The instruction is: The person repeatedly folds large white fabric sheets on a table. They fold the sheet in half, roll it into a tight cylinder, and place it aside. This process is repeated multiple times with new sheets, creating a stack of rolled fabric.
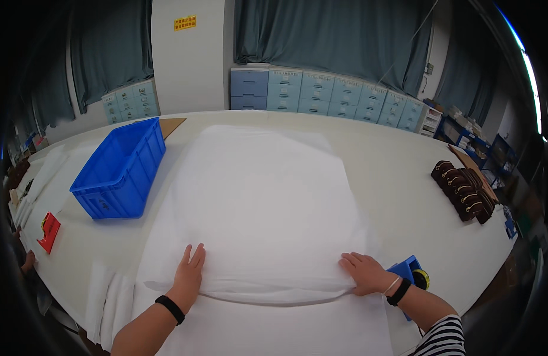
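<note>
A wide white sheet, thin like paper or soft cloth, lies spread over the table in front of me. Its near part is folded into a loose, layered edge that runs between my hands. My left hand rests on the left side of this fold, fingers stretched out and pointing away. On the right side, my right hand lies flat with its fingers extended toward the middle. Neither hand grips anything. More white sheet continues below the fold toward me.
A blue plastic crate stands at the left, with a red tape dispenser nearer. Rolled white material lies by my left forearm. A blue tape dispenser sits beside my right wrist. Dark brown zippered pouches lie far right. Drawer cabinets line the back.
</note>
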### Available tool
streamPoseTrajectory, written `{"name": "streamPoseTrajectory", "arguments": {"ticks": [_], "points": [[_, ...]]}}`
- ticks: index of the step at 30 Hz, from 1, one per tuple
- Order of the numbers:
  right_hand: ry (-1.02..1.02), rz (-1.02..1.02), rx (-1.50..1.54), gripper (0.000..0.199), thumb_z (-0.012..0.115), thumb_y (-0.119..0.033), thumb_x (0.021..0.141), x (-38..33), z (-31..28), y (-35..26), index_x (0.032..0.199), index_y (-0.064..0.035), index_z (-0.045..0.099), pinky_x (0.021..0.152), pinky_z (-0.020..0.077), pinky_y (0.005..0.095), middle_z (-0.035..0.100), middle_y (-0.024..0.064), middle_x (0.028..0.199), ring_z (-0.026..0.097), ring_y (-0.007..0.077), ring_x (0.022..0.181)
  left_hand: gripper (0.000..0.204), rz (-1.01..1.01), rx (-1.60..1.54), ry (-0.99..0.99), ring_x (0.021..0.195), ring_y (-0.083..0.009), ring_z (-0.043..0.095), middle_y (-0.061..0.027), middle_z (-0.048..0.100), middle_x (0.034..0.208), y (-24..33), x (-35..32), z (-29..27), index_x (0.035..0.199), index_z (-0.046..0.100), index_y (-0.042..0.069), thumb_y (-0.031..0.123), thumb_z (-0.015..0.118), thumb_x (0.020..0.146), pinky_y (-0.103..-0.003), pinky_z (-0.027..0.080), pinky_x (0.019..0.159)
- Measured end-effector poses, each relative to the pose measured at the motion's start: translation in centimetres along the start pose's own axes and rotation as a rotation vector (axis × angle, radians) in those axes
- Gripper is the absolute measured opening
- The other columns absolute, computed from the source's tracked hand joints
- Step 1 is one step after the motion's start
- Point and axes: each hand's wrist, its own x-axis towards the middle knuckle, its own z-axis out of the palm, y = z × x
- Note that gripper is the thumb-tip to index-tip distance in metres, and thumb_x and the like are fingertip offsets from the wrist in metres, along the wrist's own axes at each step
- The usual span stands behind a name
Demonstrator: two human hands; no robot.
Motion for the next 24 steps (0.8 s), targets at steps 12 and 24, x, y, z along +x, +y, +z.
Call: {"name": "streamPoseTrajectory", "arguments": {"ticks": [12, 24], "points": [[0.014, 0.223, -0.138, 0.072, 0.069, 0.002, 0.078, 6.0, 1.6, 4.5, 0.146, -0.0054, 0.045, 0.067, 0.0547, 0.0362, 0.061, 0.0116, 0.091, 0.063, 0.0256, 0.086, 0.083, -0.317, -0.536, -0.100, 0.107, -0.0273, 0.064, -0.0239, 0.055, 0.136, -3.3, 7.9, 6.7, 0.148, 0.039, 0.005, 0.010, 0.079, 0.075, -0.029, 0.055, 0.076], [0.036, 0.251, -0.284, 0.044, 0.063, -0.003, 0.081, 6.3, 3.5, 2.3, 0.122, 0.0120, 0.055, 0.063, 0.0574, 0.0291, 0.059, 0.0125, 0.098, 0.063, 0.0223, 0.090, 0.055, -0.392, -0.441, -0.017, 0.082, -0.0163, 0.063, -0.0013, 0.061, 0.087, -1.2, 4.3, 10.7, 0.147, 0.049, 0.001, 0.009, 0.058, 0.093, -0.030, 0.047, 0.073]]}}
